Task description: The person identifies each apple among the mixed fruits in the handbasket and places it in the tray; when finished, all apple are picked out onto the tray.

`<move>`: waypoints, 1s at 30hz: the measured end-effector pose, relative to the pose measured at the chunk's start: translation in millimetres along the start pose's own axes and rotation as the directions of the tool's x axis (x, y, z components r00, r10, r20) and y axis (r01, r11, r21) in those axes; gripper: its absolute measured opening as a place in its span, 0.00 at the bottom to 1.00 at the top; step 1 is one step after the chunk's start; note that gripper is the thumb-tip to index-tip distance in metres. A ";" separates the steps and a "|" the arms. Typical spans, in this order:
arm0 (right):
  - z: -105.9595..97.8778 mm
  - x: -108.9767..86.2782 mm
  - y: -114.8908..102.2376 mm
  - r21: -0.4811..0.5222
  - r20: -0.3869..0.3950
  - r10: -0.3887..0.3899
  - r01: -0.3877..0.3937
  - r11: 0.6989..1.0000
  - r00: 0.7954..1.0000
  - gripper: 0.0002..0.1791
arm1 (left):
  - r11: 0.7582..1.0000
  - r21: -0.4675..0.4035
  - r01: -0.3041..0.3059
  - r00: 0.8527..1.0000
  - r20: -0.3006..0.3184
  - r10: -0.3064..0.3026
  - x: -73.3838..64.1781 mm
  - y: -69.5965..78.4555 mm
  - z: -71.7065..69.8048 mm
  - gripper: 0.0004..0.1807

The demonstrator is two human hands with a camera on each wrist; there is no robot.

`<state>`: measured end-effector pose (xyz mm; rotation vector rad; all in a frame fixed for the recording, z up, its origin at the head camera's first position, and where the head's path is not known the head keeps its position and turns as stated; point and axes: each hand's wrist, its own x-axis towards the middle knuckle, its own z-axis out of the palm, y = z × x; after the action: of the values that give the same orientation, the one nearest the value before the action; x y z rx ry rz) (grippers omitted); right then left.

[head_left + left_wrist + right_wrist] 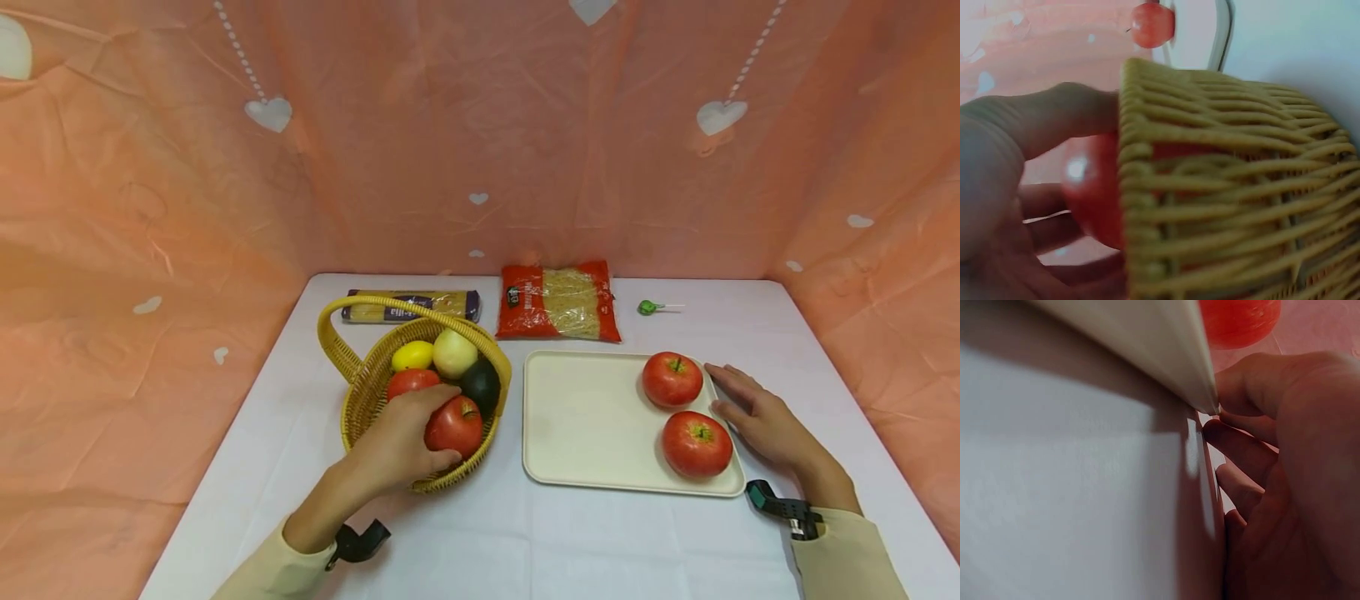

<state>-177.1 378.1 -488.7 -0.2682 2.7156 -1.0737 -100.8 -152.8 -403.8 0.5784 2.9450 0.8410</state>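
Note:
My left hand [397,437] reaches into a yellow wicker basket [442,482] and holds a red apple [454,429] near its front, thumb and fingers on opposite sides. The left wrist view shows that apple [1092,181] partly behind the basket wall. Around it lie another red fruit [412,381], partly covered by the hand, a lemon [412,356], a pale round onion-like vegetable [453,354] and a dark green avocado-like fruit [482,386]. My right hand [765,423] rests at the right edge of a cream tray [585,417], thumb touching its rim [1200,394].
Two red apples, one farther back [672,380] and one nearer [697,444], sit on the tray's right side. Behind are a pasta packet [442,304], a red bag of noodles [558,302] and a green lollipop [649,307]. Orange cloth [420,150] encloses the white table [600,542].

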 end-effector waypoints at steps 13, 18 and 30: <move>-1.9 -3.1 3.6 -0.001 -0.007 -0.001 0.001 1.000 1.000 0.39 | 0.885 -0.427 -0.183 0.977 -0.178 0.116 -7.6 1.6 -12.7 0.46; -1.2 -3.2 4.8 0.002 -0.010 -0.004 0.004 1.000 1.000 0.39 | 0.803 -0.545 -0.241 0.970 -0.119 0.210 -8.4 7.1 -6.0 0.45; -1.2 -1.0 0.5 0.023 -0.014 -0.012 0.012 1.000 1.000 0.39 | 0.716 -0.599 -0.357 0.914 -0.067 0.400 7.2 36.7 38.7 0.43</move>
<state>-176.5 379.5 -488.0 -0.2743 2.7155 -1.1141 -90.1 -101.8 -417.5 1.1292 2.2914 1.6626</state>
